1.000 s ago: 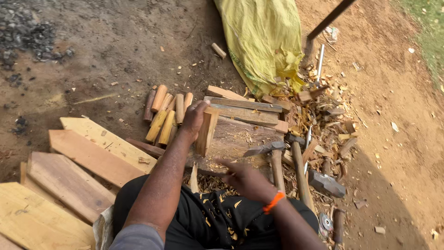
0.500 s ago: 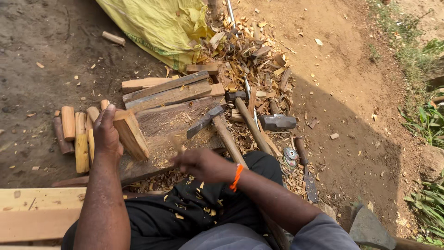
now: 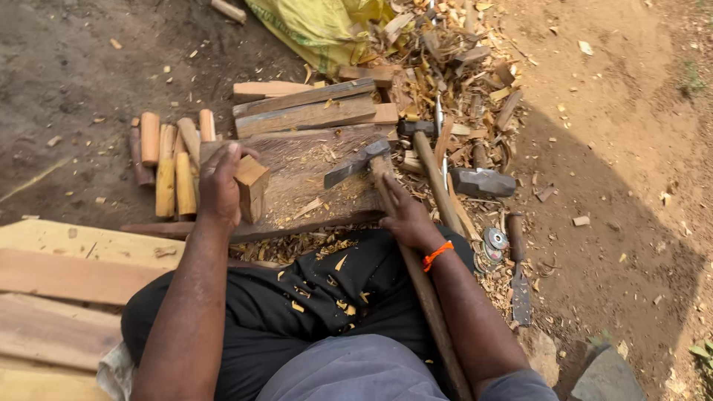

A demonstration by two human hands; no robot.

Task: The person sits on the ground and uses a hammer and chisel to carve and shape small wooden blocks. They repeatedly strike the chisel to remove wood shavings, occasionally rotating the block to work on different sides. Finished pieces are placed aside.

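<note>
Standing on end on the chopping block [image 3: 312, 178], a short squared wood block [image 3: 251, 186] is being steadied by the left hand [image 3: 219, 189], whose fingers are curling over its top and far side in a firm grasp. Its faces are looking flat and square, with no rounding visible, so the shaping appears to be barely begun on this piece. Resting beside it, the adze [image 3: 364, 167] is lying with its dark head on the chopping block and its handle running back toward the person; the right hand [image 3: 401, 215] is closing around that handle just behind the head, though how tightly cannot be told.

Lying on the dirt to the left, a row of rounded pegs [image 3: 167, 160] is suggesting pieces already worked, while rough planks [image 3: 304, 108] behind the chopping block and a stack of pale boards [image 3: 67, 275] at the lower left are looking like stock waiting. Spreading around the block and over the person's lap, wood chips [image 3: 445, 67] are piling up. A sledgehammer [image 3: 479, 182] and a yellow sack [image 3: 319, 26] are lying farther out.
</note>
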